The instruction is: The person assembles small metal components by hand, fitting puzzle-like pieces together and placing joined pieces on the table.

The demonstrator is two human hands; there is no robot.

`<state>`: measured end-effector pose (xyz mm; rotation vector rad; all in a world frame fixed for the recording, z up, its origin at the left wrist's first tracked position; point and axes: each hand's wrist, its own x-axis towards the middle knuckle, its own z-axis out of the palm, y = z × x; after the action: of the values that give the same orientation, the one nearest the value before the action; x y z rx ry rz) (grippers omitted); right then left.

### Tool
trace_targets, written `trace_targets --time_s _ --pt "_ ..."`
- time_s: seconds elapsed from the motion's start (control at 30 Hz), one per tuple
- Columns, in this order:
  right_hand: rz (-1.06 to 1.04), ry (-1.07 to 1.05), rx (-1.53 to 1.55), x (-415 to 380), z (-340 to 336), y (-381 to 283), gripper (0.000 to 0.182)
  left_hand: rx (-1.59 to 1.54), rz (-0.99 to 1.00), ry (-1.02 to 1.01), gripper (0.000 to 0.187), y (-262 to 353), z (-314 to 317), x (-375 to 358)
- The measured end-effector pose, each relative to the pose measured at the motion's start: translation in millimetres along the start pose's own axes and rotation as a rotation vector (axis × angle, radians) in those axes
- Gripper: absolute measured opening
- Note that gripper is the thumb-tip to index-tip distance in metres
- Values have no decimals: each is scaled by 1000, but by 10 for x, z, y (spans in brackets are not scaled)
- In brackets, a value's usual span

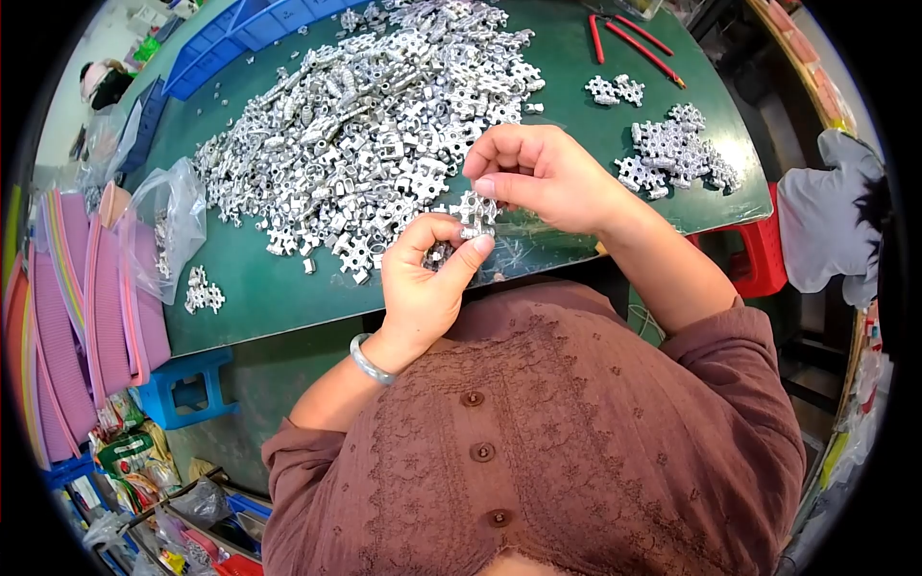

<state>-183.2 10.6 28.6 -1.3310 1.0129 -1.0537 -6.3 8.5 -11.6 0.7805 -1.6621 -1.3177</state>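
Between my two hands is a small silver metal casting (477, 213) with knobbly, branching edges. My left hand (423, 283), with a bangle on the wrist, pinches its lower end between thumb and fingers. From above, my right hand (547, 178) closes thumb and fingertips at the casting's upper end. Another bit of metal shows partly under the left fingers, too covered to make out. Just beyond the hands lies a big heap of similar loose silver castings (336, 125).
The green table (567, 91) carries red-handled pliers (634, 43) and a cluster of castings (677, 149) at right. A blue bin (240, 34) stands behind the heap. At left are a plastic bag (173, 216) and a few castings (204, 291). Stools (187, 389) stand below.
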Motion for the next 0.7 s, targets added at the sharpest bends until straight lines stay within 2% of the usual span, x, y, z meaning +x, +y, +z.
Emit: trace_targets --time_s 0.17,0.33,0.7 --pt "-33 -19 14 38 6 -14 10 -26 -40 -20 13 -87 -10 -5" --pt "8 -9 48 33 -17 -19 10 -153 -226 -46 11 -155 -45 -40" --pt "-16 -9 31 20 3 -65 9 -122 -137 -26 10 -25 -25 -17"
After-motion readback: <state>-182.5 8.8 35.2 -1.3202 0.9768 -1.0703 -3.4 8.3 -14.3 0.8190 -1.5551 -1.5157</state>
